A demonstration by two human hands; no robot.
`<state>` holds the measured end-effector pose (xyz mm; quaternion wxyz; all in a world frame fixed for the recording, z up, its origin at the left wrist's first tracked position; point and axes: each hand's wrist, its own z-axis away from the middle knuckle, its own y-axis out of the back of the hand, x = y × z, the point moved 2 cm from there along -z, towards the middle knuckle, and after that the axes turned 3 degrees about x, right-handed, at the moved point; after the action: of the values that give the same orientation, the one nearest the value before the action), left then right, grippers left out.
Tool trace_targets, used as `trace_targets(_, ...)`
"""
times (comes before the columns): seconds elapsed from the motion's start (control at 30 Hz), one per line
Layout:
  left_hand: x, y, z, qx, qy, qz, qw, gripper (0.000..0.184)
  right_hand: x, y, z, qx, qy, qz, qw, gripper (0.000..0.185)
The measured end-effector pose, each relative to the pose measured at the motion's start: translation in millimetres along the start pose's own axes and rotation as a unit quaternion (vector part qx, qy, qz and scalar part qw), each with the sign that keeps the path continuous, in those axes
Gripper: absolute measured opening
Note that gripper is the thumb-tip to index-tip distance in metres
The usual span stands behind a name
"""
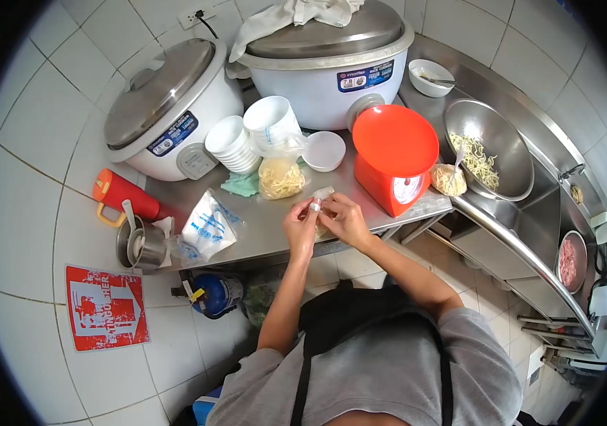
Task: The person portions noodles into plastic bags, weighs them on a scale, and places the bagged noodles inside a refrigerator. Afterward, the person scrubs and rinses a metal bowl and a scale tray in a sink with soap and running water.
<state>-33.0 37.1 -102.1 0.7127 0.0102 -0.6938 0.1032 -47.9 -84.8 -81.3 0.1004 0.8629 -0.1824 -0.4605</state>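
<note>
At the counter's front edge, my left hand (300,226) and my right hand (344,219) meet with fingers pinched around the gathered neck of a clear plastic bag (323,192). The bag's top sticks up above my fingers. Its lower part is mostly hidden by my hands, with something yellowish showing through. Just beyond my left hand sits a plastic bag of pale yellow noodles (281,179). To the right of my right hand stands a red kitchen scale (395,160) with a bare platform. Behind my hands is a small white plastic bowl (324,151).
Two large rice cookers (328,82) stand at the back. Stacked white tubs (229,142), a white plastic packet (210,228) and a red tumbler (127,195) are on the left. A steel bowl of noodles (505,156) and another noodle bag (448,179) lie right.
</note>
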Motion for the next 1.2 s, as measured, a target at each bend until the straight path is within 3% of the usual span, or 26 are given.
trace_targets(0.1, -1, 0, 5, 0.012, -0.138, -0.094, 0.986, 0.016, 3, 0, 2, 0.011, -0.081, -0.081, 0.993, 0.014)
trace_targets(0.2, -1, -6, 9, 0.043, -0.178, -0.077, 0.980, 0.011, 16, -6, 7, 0.038, -0.144, -0.120, 0.982, 0.013)
trace_targets(0.37, -3, -2, -3, -0.018, -0.183, -0.135, 0.974, 0.007, 32, -11, 3, 0.008, -0.178, -0.158, 0.971, 0.012)
trace_targets(0.63, 2, 1, -19, -0.119, -0.163, -0.217, 0.955, 0.015, 31, -7, -6, -0.062, -0.174, -0.067, 0.980, 0.012)
trace_targets(0.83, 1, 1, -15, -0.074, -0.158, -0.187, 0.967, 0.025, 7, 4, -19, -0.116, -0.077, 0.038, 0.989, 0.015)
trace_targets(0.9, -1, -1, -12, -0.067, -0.176, -0.240, 0.953, 0.025, 10, 4, -18, -0.150, -0.072, 0.092, 0.982, 0.017)
trace_targets(1.0, 1, -2, -8, -0.050, -0.178, -0.269, 0.945, 0.022, 9, 2, -25, -0.197, -0.097, 0.178, 0.959, 0.017)
trace_targets(1.1, 3, 1, -3, -0.038, -0.179, -0.236, 0.954, 0.018, 10, 9, -39, -0.269, -0.086, 0.136, 0.950, 0.018)
trace_targets(1.2, 0, 3, -4, -0.036, -0.176, -0.223, 0.958, 0.014, -2, 11, -49, -0.306, -0.180, 0.114, 0.928, 0.019)
